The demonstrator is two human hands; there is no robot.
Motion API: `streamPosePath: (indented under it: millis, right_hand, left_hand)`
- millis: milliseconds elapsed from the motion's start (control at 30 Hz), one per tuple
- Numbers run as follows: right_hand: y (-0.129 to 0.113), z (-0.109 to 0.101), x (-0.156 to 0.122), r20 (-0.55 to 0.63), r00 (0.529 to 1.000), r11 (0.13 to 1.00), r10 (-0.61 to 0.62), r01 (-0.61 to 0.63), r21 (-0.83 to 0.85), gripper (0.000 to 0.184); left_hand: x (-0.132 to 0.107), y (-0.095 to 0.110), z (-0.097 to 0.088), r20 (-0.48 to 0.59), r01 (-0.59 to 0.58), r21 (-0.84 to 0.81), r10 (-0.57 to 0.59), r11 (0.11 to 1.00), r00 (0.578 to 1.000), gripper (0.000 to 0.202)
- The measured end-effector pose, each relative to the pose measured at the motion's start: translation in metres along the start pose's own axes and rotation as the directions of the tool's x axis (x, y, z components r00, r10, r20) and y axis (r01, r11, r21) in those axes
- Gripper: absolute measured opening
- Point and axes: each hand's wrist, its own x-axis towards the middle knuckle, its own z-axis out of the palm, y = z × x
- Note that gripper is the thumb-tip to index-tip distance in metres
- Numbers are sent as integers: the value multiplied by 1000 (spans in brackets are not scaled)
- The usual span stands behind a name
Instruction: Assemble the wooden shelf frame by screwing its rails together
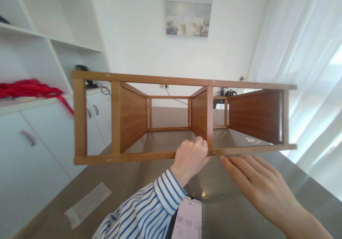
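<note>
A wooden shelf frame [144, 157] lies on its side across the table, with several slatted-looking brown panels between its rails. My left hand [191, 157] is closed around the near lower rail, just left of the crosspiece at the middle panel [200, 114]. My right hand [256, 178] is to the right, its fingers fairly straight and held together. At its fingertips is a thin metal hex key [217, 156], whose tip meets a screw hole in the rail beside my left hand. Most of the key is hidden by the fingers.
A clear plastic bag [88, 205] lies on the grey table [141, 199] at left. A phone [187, 217] with a lit screen lies at the near edge. White cabinets [45, 139] with red ribbon [29, 89] stand left; a white curtain [301, 71] hangs right.
</note>
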Motion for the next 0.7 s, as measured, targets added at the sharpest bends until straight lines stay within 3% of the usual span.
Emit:
streamPosePath:
  millis: [100,167,267,333,367,433,500,567,700]
  right_hand:
    - [-3,6,0,13,990,977,140,-140,159,28]
    - [-9,12,2,38,945,887,325,-319,333,25]
    - [-21,20,9,190,781,569,595,-576,586,18]
    - [-27,24,14,303,672,325,675,-640,696,18]
    - [-29,25,16,340,636,231,693,-642,731,20]
    - [-31,27,18,380,602,124,702,-629,768,23]
    - [-30,27,15,404,604,104,687,-632,768,27]
    - [-27,26,9,426,636,138,644,-644,752,31]
    - [-17,22,0,436,749,365,499,-638,678,33]
  left_hand:
    - [0,0,1,-5,-8,-3,8,1000,1000,28]
    - [0,-1,1,-5,-11,-2,11,1000,1000,28]
    - [-1,-1,1,-2,-14,1,14,1000,1000,28]
    - [-1,-1,0,3,-15,4,15,1000,1000,28]
    - [-1,-2,0,6,-15,5,15,1000,1000,27]
    - [-1,-1,-1,13,-13,4,13,1000,1000,26]
    - [-1,-1,-1,20,-9,-1,9,1000,1000,27]
    - [-1,-1,0,23,-6,-3,6,1000,1000,28]
    - [-1,-1,1,2,-12,1,12,1000,1000,28]
